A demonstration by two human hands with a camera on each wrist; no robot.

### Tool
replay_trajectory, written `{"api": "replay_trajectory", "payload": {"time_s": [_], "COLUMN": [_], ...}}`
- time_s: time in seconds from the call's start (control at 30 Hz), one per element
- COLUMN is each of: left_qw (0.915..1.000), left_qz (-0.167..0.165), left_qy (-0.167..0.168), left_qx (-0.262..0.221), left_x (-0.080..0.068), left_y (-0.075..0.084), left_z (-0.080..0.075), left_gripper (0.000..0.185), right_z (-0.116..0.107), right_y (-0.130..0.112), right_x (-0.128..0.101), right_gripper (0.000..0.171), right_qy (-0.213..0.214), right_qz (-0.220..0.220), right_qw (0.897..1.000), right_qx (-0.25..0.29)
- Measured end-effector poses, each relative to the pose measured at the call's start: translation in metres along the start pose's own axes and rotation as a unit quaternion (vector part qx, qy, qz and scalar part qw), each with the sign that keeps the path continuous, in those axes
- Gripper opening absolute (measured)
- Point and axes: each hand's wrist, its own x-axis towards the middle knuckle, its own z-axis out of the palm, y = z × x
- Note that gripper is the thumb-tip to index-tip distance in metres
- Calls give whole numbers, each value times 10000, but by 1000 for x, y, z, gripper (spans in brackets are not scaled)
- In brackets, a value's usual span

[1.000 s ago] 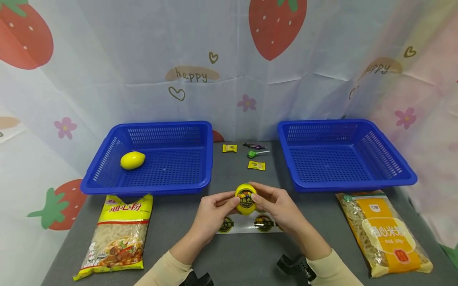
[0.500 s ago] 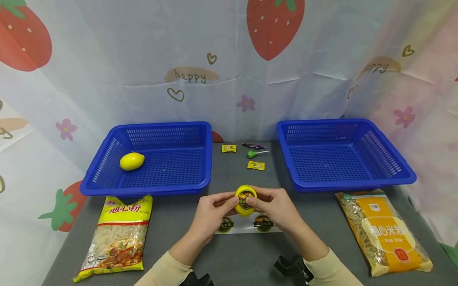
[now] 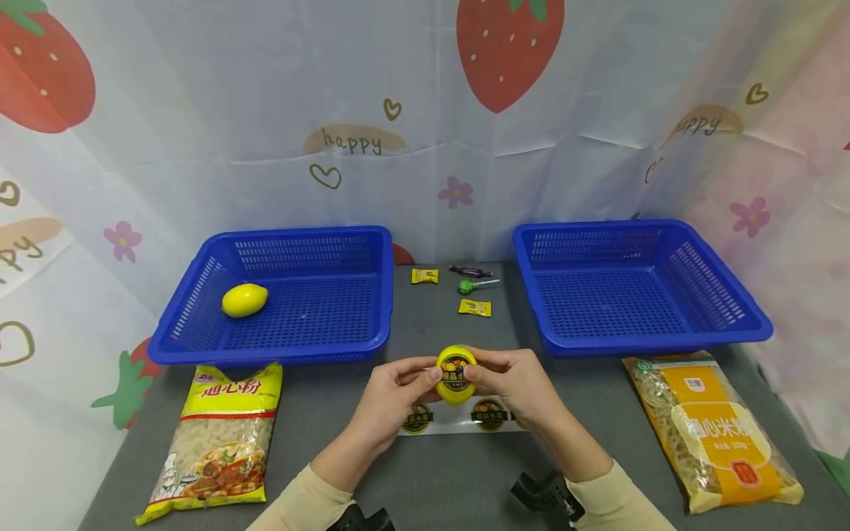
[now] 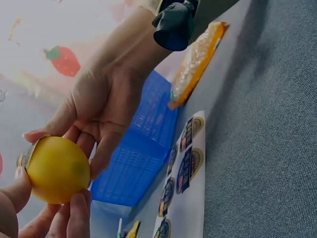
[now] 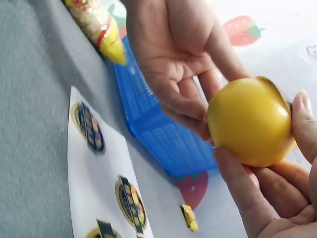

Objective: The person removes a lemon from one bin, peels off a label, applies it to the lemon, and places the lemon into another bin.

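A yellow lemon [image 3: 454,397] is held up between both hands above the table, with a black and gold round label [image 3: 454,363] on the side facing the head camera. My left hand [image 3: 392,398] grips it from the left, thumb at the label's edge. From the right, my right hand [image 3: 514,380] grips the same fruit, its thumb on the label. Both wrist views show the lemon's rounded back between the fingertips. Just beneath the hands lies a white sheet of matching labels [image 3: 458,422], partly hidden by them.
A left blue basket [image 3: 381,295] contains another lemon [image 3: 244,301]; a right blue basket [image 3: 637,343] stands opposite. Between them lie two yellow candies [image 3: 425,276], a purple candy [image 3: 471,271] and a green lollipop [image 3: 466,286]. A yellow pasta bag [image 3: 219,442] and orange noodle bag [image 3: 717,435] lie in front.
The lemon has tipped slightly between the hands and sits a little lower. The right thumb has shifted slightly over the label. Both hands keep their grip.
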Motion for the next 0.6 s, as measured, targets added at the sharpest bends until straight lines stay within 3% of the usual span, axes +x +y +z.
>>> {"api": "replay_trajectory", "payload": {"time_s": [0.37,0.6], "left_qw": [9994,9996], "left_qz": [-75,-68], "left_qy": [-91,0], "left_qx": [336,279], "left_x": [-2,-3], "left_y": [1,3], "left_z": [5,8], "left_gripper": [49,48], "right_z": [-3,-17], "right_y": [5,-12], "right_x": [-3,-11], "right_gripper": [47,48], "right_qy": [170,219], "right_qz": [-17,-257], "right_qw": [9994,9884], "right_qx": [-313,-1484]}}
